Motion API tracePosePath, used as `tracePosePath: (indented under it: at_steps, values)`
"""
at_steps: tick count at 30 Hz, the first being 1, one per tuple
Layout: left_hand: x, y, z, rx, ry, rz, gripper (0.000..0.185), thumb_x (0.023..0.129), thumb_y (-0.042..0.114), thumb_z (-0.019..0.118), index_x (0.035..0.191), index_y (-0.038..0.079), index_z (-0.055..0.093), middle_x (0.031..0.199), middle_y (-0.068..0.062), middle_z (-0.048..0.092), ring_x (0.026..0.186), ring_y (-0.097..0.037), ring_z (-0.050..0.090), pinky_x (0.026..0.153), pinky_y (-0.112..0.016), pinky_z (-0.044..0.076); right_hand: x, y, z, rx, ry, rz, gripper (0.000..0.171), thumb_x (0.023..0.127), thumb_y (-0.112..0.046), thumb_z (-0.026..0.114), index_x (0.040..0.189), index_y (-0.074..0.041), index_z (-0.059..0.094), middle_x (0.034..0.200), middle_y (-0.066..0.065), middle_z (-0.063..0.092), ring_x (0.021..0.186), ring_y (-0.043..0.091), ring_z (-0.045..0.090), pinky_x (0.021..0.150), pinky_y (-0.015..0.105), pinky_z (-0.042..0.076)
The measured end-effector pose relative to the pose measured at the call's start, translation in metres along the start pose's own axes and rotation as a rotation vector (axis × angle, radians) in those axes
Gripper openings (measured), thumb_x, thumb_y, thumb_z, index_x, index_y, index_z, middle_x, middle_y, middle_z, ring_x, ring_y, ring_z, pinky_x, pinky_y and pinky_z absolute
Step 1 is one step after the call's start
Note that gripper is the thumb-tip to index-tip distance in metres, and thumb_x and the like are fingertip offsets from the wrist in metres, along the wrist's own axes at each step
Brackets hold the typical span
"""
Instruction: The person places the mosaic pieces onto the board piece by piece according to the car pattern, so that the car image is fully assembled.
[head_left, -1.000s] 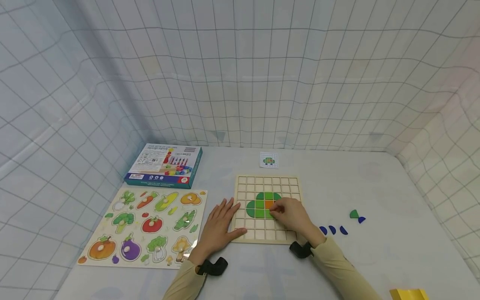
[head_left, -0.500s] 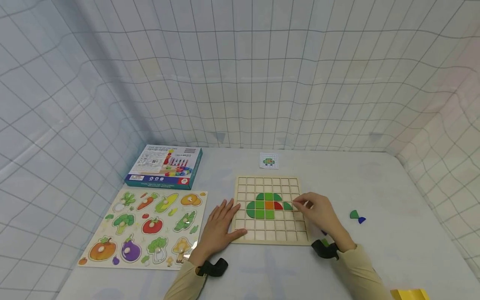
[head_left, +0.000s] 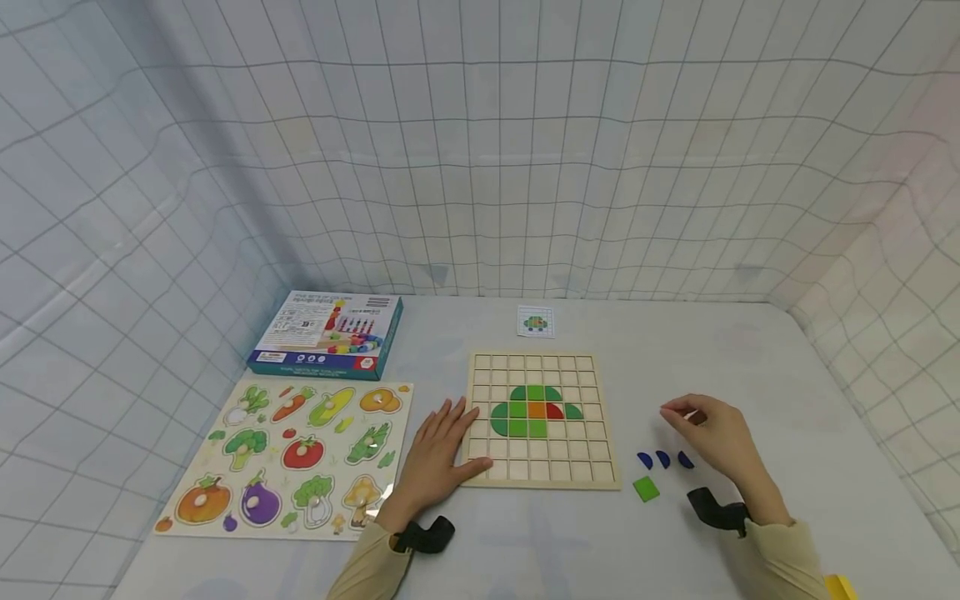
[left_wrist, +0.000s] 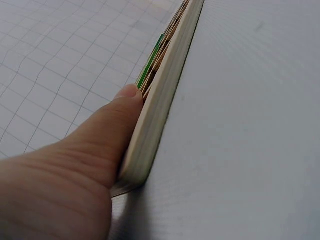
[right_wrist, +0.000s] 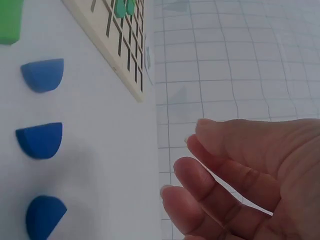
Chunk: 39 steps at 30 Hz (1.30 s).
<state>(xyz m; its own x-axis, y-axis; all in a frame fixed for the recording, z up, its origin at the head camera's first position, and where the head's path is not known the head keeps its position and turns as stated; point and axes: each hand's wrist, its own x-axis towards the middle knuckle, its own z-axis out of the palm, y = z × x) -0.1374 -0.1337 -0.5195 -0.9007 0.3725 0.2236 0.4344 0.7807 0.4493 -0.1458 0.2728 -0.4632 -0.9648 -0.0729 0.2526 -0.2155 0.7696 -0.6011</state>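
A wooden grid board (head_left: 542,478) holds green, orange and red pieces in its middle cells. My left hand (head_left: 437,467) lies with spread fingers on the board's left edge; in the left wrist view the thumb (left_wrist: 107,127) presses the rim. Off the board's right side, my right hand (head_left: 708,429) hovers over the table with loosely bent fingers. In the right wrist view its thumb and index tips are close together, with nothing visible between them. Small dark blue pieces (head_left: 663,459) lie in a row left of this hand, beside a green square tile (head_left: 646,489).
A small pattern card (head_left: 536,322) lies behind the board. To the left are a vegetable knob puzzle (head_left: 282,483) and a blue-and-white toy box (head_left: 326,335). A yellow object (head_left: 840,587) shows at the bottom right. Grid-patterned sheeting rises behind and at the sides.
My right hand has moved right, off the board, uncovering a red piece and a green piece in its cells. It now covers the spot where green and blue pieces lay. The left hand stays put.
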Motion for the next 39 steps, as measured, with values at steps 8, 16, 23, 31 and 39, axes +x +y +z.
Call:
tracePosePath:
  at_steps: [8, 16, 23, 31, 39]
  values:
    - [0.000, 0.000, -0.001, -0.002, -0.005, -0.005, 0.079, 0.084, 0.054, 0.063, 0.145, 0.011, 0.040, 0.151, -0.012, 0.030, 0.141, -0.030, 0.016, 0.113, -0.046, 0.011, -0.018, -0.014, -0.008, 0.018, -0.286, 0.115, 0.016, 0.082, -0.031, 0.076, 0.082, -0.017, 0.069, 0.071, -0.007, 0.056, 0.059, 0.011, 0.047, 0.048, 0.024, 0.037]
    - [0.000, 0.001, -0.002, -0.001, 0.003, -0.002, 0.078, 0.084, 0.053, 0.064, 0.145, 0.011, 0.040, 0.151, -0.012, 0.030, 0.141, -0.030, 0.017, 0.113, -0.046, 0.011, -0.029, -0.022, 0.002, -0.046, -0.404, 0.151, 0.032, 0.069, -0.042, 0.083, 0.076, -0.019, 0.061, 0.065, -0.006, 0.049, 0.057, 0.011, 0.043, 0.049, 0.024, 0.032]
    - [0.000, 0.000, 0.000, 0.006, 0.002, -0.004, 0.079, 0.084, 0.054, 0.063, 0.145, 0.011, 0.040, 0.151, -0.012, 0.030, 0.141, -0.029, 0.016, 0.113, -0.045, 0.011, -0.033, -0.028, 0.009, -0.086, -0.414, 0.147, 0.031, 0.069, -0.039, 0.083, 0.074, -0.019, 0.059, 0.064, -0.007, 0.049, 0.055, 0.011, 0.043, 0.048, 0.025, 0.034]
    - [0.000, 0.001, -0.002, -0.007, -0.013, -0.019, 0.079, 0.084, 0.055, 0.062, 0.146, 0.012, 0.039, 0.152, -0.010, 0.028, 0.142, -0.026, 0.014, 0.114, -0.042, 0.008, -0.036, -0.035, 0.012, -0.106, -0.417, 0.180, 0.037, 0.067, -0.039, 0.084, 0.073, -0.016, 0.056, 0.064, -0.005, 0.049, 0.057, 0.014, 0.043, 0.049, 0.028, 0.034]
    - [0.000, 0.001, -0.001, -0.006, 0.006, -0.005, 0.078, 0.083, 0.053, 0.064, 0.145, 0.010, 0.041, 0.151, -0.013, 0.031, 0.141, -0.030, 0.017, 0.113, -0.046, 0.011, -0.038, -0.039, 0.014, -0.091, -0.408, 0.193, 0.031, 0.069, -0.030, 0.085, 0.073, -0.014, 0.058, 0.066, -0.004, 0.051, 0.059, 0.014, 0.045, 0.052, 0.029, 0.037]
